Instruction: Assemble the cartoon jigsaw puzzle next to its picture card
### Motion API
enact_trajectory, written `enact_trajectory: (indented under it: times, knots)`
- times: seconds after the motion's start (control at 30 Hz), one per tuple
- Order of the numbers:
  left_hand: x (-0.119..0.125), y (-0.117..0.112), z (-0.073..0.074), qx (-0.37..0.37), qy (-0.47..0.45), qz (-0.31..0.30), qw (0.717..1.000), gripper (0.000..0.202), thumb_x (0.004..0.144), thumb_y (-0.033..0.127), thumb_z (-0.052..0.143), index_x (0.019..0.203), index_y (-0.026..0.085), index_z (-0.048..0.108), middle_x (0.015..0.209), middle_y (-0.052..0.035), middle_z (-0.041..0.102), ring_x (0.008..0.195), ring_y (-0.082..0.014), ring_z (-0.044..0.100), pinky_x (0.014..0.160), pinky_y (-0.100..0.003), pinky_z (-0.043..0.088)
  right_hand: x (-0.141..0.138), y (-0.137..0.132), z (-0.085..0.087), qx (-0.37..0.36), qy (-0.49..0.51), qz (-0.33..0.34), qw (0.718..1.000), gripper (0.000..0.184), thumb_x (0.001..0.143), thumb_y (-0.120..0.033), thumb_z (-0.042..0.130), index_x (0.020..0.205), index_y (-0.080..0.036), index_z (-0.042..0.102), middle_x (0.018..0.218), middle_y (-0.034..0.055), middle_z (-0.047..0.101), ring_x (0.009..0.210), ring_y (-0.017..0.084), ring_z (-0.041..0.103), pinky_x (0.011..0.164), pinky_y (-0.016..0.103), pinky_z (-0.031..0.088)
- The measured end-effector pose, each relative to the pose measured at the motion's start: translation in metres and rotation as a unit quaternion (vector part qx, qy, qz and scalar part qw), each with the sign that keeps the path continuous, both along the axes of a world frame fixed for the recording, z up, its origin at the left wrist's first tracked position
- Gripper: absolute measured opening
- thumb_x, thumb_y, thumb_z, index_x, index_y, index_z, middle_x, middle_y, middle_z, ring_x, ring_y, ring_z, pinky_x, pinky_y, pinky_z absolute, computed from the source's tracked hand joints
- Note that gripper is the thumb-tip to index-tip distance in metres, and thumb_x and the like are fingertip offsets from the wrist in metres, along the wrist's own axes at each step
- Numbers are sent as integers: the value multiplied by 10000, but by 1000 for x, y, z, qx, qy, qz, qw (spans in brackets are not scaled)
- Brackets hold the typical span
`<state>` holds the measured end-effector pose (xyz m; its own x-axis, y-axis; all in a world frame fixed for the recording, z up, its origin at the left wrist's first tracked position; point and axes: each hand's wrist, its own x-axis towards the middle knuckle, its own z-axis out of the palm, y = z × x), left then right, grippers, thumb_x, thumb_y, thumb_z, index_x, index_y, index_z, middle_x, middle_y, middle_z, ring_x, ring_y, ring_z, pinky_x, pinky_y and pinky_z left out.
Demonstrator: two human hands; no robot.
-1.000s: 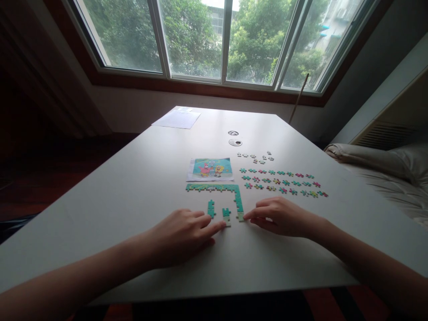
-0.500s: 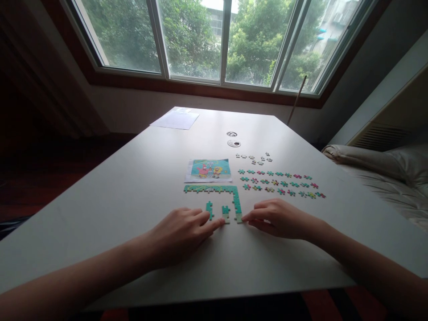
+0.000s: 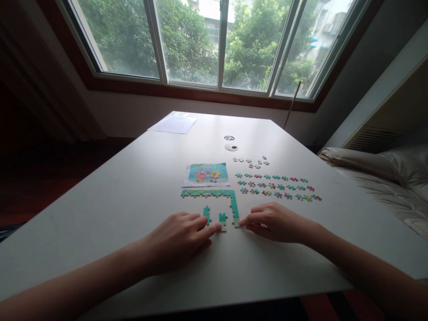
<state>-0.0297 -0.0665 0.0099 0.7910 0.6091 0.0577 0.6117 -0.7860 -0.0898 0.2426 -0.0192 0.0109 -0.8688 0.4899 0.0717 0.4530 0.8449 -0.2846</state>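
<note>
Left hand (image 3: 182,238) loosely open, fingertip on the joined pieces (image 3: 222,217), apparently steadying them; right hand (image 3: 279,223), open too as far as I can tell, touches the puzzle border's (image 3: 234,207) near end. Just beyond, the picture (image 3: 207,174) lies flat, probably for checking.

The puzzle border (image 3: 233,196) is mostly green, the table (image 3: 140,187) white.

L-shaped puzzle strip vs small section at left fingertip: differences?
The L-shaped strip turns a corner; the small section is a short block. The strip is much longer than the small section. The right hand is at the strip's near end, the left hand at the small section. Both have green pieces and a pale near end.
</note>
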Motion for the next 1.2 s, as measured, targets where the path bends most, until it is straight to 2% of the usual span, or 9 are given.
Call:
enact_trajectory:
  times: [0.37, 0.97, 1.2]
  knots:
    - [-4, -2, 6, -27, -21, -27, 999, 280, 879, 242, 507, 1158, 244, 519, 839, -23, 635, 706, -191, 601, 609, -289, 450, -1, 0, 1, 2, -10, -7, 1000, 245, 908, -235, 455, 1020, -243, 674, 784, 18, 670, 662, 116, 594, 596, 224, 382]
    - [-6, 0, 6, -15, -17, -42, 999, 268, 889, 260, 502, 1156, 236, 523, 824, -17, 629, 690, -185, 586, 598, -293, 428, 0, 0, 2, -14, -15, -11, 1000, 231, 910, -239, 462, 1026, -240, 661, 818, 15, 676, 693, 118, 606, 617, 222, 389]
    - [-19, 12, 5, 20, -32, -18, 999, 163, 914, 270, 464, 994, 239, 603, 779, -14, 609, 673, -169, 569, 593, -284, 415, 3, -2, -1, -13, -22, -11, 1000, 226, 912, -247, 458, 1029, -249, 651, 826, 12, 678, 707, 124, 611, 624, 227, 389]
